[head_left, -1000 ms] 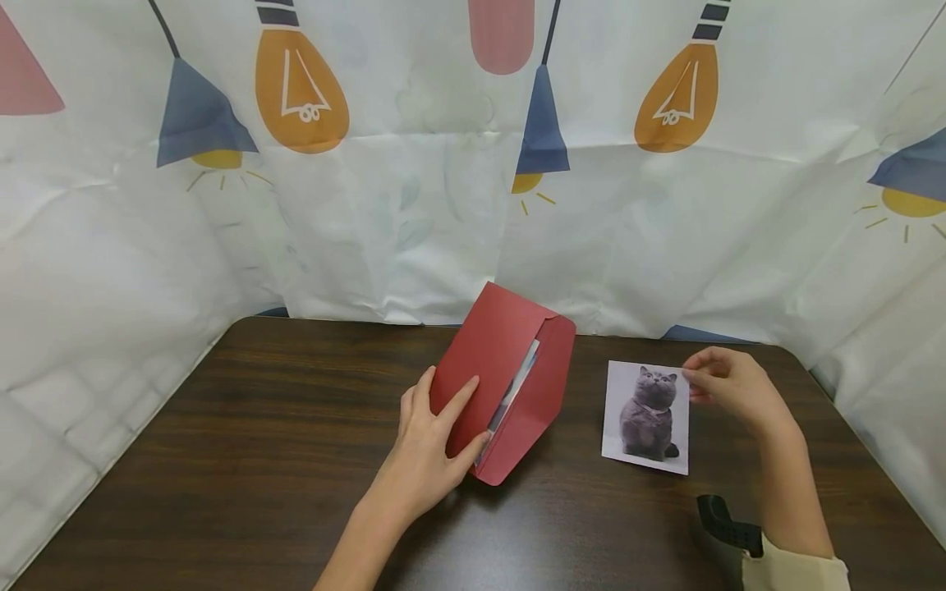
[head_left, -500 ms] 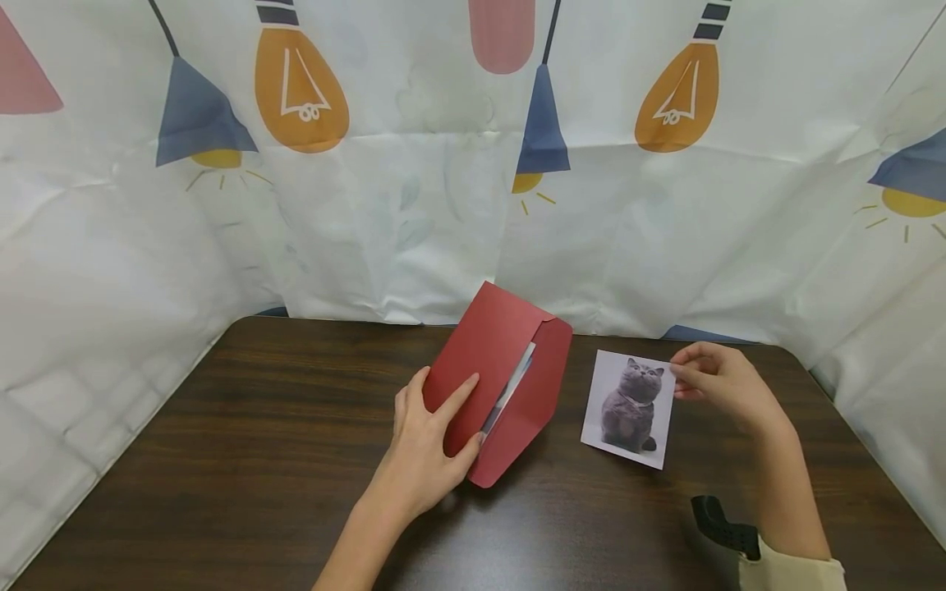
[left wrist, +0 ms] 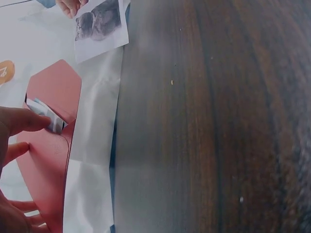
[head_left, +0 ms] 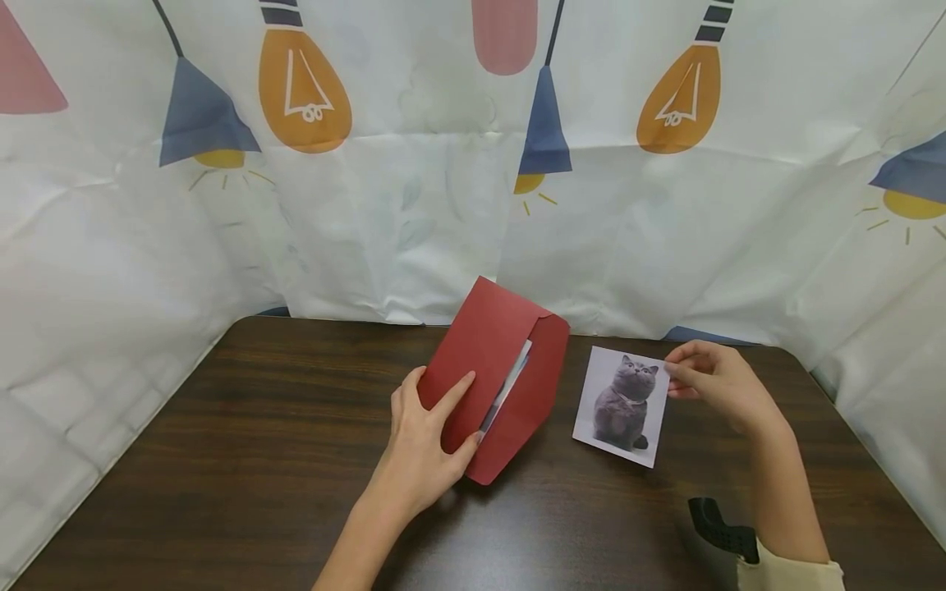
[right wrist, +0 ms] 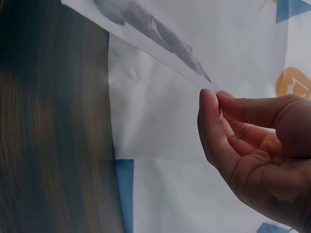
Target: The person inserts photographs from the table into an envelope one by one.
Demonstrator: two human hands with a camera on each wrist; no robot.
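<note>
My left hand (head_left: 424, 443) grips a red envelope (head_left: 480, 345) that is tilted up over the table, thumb at the mouth and fingers spread over the body. The envelope's flap is folded back, and the edges of some printed papers (head_left: 506, 386) stick out of the mouth. To the right, my right hand (head_left: 713, 382) pinches a square photo card of a grey cat (head_left: 624, 406) by its upper right corner, between thumb and fingertips. In the right wrist view the card (right wrist: 155, 36) slants away from the pinching fingers (right wrist: 211, 116). Card and envelope are apart, with a narrow gap between.
A dark wood-grain table (head_left: 259, 460) lies below both hands. Behind it hangs a white curtain (head_left: 414, 222) printed with lamps and bulbs. A black strap-like piece (head_left: 720, 529) is at the right wrist, beside a cream cuff (head_left: 787, 570).
My right hand has moved left with the cat card, closer to the envelope, and the card has tilted slightly. The envelope in my left hand has shifted a little left.
</note>
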